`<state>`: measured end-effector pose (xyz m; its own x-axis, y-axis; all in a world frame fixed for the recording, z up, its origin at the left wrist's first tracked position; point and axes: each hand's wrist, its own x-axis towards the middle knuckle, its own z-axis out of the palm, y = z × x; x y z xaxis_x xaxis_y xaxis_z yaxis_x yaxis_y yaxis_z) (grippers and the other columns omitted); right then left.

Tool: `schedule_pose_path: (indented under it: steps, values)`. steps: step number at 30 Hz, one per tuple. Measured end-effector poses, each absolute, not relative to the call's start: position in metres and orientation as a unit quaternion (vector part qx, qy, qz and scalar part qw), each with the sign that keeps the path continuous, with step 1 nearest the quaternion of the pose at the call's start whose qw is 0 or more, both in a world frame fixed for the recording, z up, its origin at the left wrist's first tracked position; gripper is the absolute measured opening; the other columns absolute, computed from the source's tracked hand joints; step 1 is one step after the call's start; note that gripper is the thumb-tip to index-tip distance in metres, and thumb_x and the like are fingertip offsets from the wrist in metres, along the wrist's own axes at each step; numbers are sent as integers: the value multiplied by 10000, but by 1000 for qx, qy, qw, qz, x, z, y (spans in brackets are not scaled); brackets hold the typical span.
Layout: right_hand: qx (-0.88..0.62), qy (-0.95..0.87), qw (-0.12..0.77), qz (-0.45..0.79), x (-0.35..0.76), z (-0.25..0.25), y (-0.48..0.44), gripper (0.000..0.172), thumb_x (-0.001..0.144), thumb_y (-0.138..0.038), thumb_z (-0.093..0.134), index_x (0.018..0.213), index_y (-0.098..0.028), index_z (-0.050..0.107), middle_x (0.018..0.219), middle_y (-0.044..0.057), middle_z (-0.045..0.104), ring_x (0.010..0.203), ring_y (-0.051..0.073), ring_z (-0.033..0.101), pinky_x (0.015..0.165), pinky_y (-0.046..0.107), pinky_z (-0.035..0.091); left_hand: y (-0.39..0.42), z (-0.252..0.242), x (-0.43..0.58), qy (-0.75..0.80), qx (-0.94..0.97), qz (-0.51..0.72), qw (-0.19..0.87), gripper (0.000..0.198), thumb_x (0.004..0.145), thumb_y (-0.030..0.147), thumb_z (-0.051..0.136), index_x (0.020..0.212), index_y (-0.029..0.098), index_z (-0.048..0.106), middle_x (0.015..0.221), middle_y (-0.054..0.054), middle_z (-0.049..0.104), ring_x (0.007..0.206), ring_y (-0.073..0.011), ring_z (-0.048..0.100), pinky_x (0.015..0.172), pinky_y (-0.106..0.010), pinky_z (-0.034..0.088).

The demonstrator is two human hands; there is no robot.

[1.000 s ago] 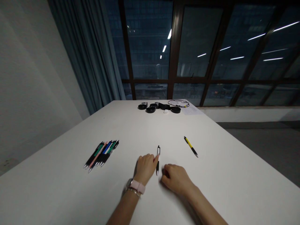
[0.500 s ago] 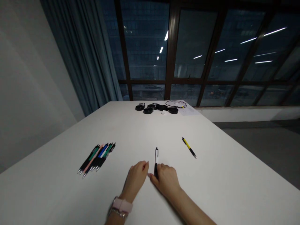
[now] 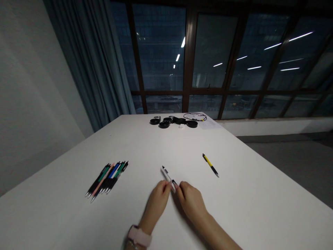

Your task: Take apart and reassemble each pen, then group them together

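Observation:
A white and black click pen slants up and to the left between my hands, its clicker end pointing away from me. My left hand is closed, thumb and fingers pinching the pen's white barrel. My right hand is closed round its dark lower part, and the tip is hidden by the fingers. Both hands meet over the table, fingertips nearly touching. Right of them lies a yellow and black pen. On the left, several pens in black, green, pink, blue and white lie side by side.
Black round rolls, a looped black cable and a sheet of paper are at the far end of the white table. Behind stand a blue curtain and dark windows. The table's right edge slopes down to the floor.
The white and black pen has swung from upright in view to slanting left. My left hand has moved right and now grips it. My right hand has shifted slightly right.

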<state>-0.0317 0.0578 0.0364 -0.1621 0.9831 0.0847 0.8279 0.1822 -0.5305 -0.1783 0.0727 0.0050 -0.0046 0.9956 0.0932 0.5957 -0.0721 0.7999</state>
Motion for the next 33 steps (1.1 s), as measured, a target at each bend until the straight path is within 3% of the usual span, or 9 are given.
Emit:
schedule_pose_path:
  steps: [3,6,10,14,19,24,33]
  values:
    - [-578,-688,322,298,-31,32,60,432,979,-455,312,710,-197,531,677,28,627,630,152,565,589,243,359,75,5,-172,577,590,410,388,467,853,588,389,823,177,608,699,-21,610,668,-170,549,623,-283,421]
    - [-490,-616,397,472,-36,24,64,601,865,-727,282,631,-206,467,531,-26,486,497,117,433,491,240,314,74,12,-168,539,504,451,503,604,688,724,540,829,147,648,624,3,562,598,-145,496,556,-263,370]
    - [-423,-485,383,662,-43,22,65,683,667,-889,383,522,-222,402,391,-85,324,339,68,256,378,234,205,67,22,-167,471,419,487,605,552,592,635,725,832,139,687,711,-18,625,660,-134,520,607,-246,370]
    - [-407,-428,377,714,-42,30,64,708,683,-888,362,498,-208,434,374,-68,362,316,65,291,370,226,225,64,22,-168,444,380,510,631,480,630,578,740,828,144,684,679,-13,625,657,-134,531,632,-253,380]
    - [-453,-532,398,595,-38,26,64,672,695,-872,369,576,-216,451,453,-57,409,374,89,351,404,237,253,69,12,-167,477,386,522,593,511,596,614,744,763,137,666,649,1,590,606,-109,487,558,-228,330]
    - [-506,-676,396,361,-33,19,58,512,938,-592,259,679,-211,481,619,18,545,591,157,503,579,262,355,69,8,-164,499,390,529,565,531,587,646,728,712,138,642,599,31,522,545,-82,415,501,-218,277]
    - [-499,-788,332,142,-29,14,57,427,1007,-381,217,765,-203,519,692,50,619,609,174,573,578,252,384,63,14,-161,504,377,543,556,513,601,635,728,708,142,633,605,26,528,564,-90,438,504,-218,292]
